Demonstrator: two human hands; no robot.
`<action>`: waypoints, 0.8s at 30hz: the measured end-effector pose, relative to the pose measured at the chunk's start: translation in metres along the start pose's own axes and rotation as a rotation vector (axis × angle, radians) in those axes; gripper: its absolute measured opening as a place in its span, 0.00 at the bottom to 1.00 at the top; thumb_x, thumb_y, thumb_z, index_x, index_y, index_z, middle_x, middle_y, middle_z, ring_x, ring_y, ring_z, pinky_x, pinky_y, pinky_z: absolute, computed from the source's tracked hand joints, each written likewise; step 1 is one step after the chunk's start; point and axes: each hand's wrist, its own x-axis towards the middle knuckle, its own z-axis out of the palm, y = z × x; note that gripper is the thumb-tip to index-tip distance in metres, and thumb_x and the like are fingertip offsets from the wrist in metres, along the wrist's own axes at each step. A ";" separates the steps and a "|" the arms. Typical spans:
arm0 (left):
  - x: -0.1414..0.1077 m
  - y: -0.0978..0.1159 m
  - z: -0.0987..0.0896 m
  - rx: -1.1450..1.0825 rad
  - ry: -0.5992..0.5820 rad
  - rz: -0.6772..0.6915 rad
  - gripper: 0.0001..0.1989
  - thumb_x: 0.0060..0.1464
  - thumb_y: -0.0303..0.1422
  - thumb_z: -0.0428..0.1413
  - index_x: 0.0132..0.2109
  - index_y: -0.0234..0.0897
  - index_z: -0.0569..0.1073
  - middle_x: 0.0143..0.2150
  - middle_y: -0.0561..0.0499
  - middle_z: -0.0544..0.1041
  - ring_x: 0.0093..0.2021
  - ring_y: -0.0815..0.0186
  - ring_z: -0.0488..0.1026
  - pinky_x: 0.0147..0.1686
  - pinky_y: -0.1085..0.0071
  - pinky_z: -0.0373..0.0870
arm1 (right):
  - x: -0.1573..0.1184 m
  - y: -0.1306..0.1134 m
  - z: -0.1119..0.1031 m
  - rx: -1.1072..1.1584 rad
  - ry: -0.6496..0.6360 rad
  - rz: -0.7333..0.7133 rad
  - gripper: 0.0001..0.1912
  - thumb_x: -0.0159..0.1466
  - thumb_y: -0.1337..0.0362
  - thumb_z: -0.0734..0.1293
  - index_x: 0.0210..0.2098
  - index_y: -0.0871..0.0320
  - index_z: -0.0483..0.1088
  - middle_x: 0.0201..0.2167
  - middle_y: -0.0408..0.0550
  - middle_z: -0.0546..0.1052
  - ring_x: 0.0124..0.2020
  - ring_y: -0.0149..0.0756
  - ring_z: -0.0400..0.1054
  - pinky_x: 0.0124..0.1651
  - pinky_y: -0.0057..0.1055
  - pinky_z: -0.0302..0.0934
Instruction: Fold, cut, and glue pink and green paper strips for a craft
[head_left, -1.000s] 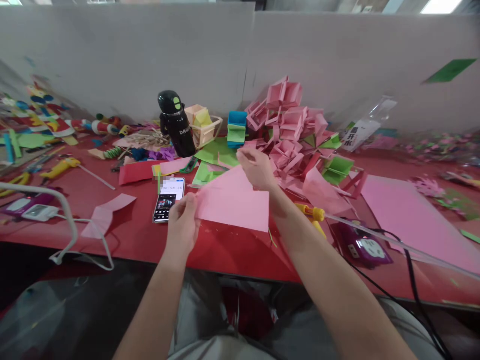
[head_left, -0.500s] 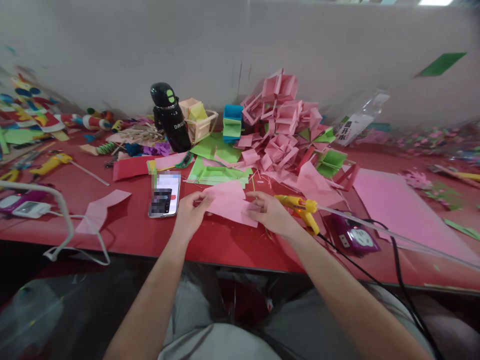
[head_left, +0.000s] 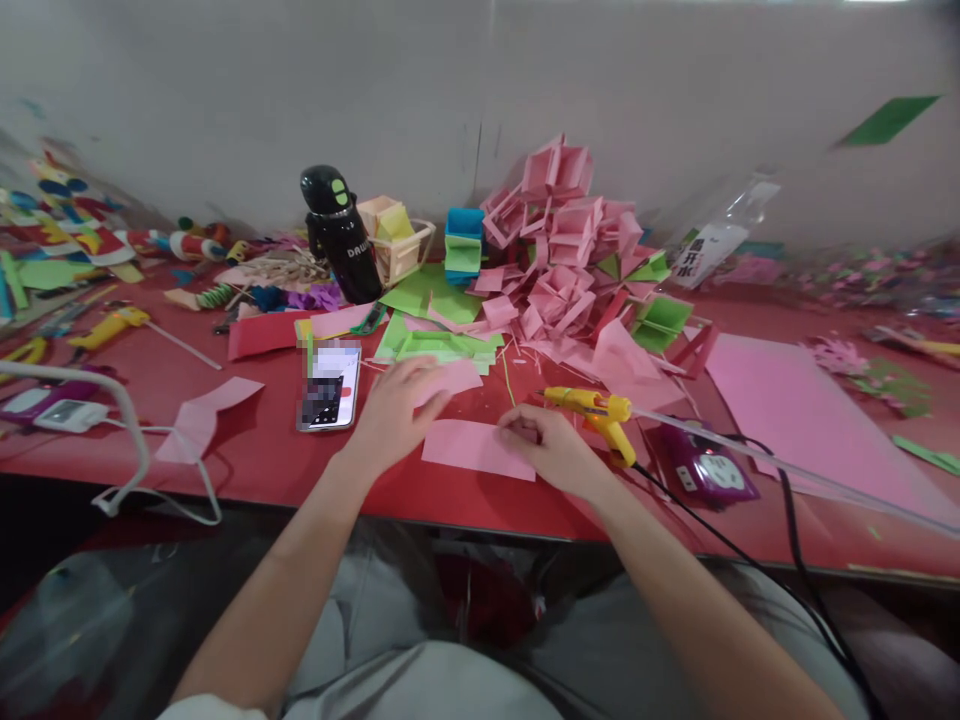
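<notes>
My left hand (head_left: 391,412) has its thumb and fingers around the near-left edge of a small pink paper piece (head_left: 459,377), just in front of the green paper. Below that piece lies a pink paper strip (head_left: 469,450), close to the table's front edge. At the strip's right end, my right hand (head_left: 551,447) is closed, with bent fingertips pinching its upper edge. A yellow glue gun (head_left: 600,408) rests just beyond my right hand.
A phone (head_left: 330,388) lies left of my left hand, with a black bottle (head_left: 346,240) behind it. Folded pink paper shapes (head_left: 566,225) are heaped at the back. On the right sit a purple power strip (head_left: 705,467), dark cables and a large pink sheet (head_left: 802,410).
The pink paper between my hands now shows as two separate pieces. My left hand has moved up and away with one; my right hand has come slightly nearer with the strip.
</notes>
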 end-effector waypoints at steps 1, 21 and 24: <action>-0.005 0.006 0.000 -0.065 -0.099 0.025 0.17 0.65 0.38 0.55 0.59 0.42 0.74 0.59 0.45 0.76 0.62 0.54 0.70 0.63 0.54 0.65 | 0.000 -0.001 0.001 0.001 -0.006 -0.010 0.08 0.64 0.59 0.67 0.33 0.57 0.72 0.30 0.45 0.77 0.31 0.35 0.70 0.37 0.32 0.64; 0.022 -0.021 -0.001 -0.703 -0.388 -0.197 0.11 0.53 0.40 0.64 0.42 0.41 0.84 0.43 0.46 0.84 0.44 0.59 0.79 0.45 0.65 0.73 | 0.013 0.010 0.009 0.135 0.193 -0.060 0.08 0.60 0.59 0.71 0.36 0.53 0.82 0.36 0.48 0.84 0.38 0.41 0.78 0.44 0.38 0.71; 0.014 -0.021 -0.002 -0.717 -0.403 -0.234 0.13 0.53 0.41 0.64 0.43 0.41 0.84 0.44 0.46 0.84 0.45 0.59 0.78 0.44 0.67 0.72 | 0.010 0.013 0.012 0.154 0.215 -0.058 0.08 0.60 0.59 0.72 0.36 0.52 0.82 0.37 0.48 0.85 0.39 0.42 0.79 0.47 0.39 0.72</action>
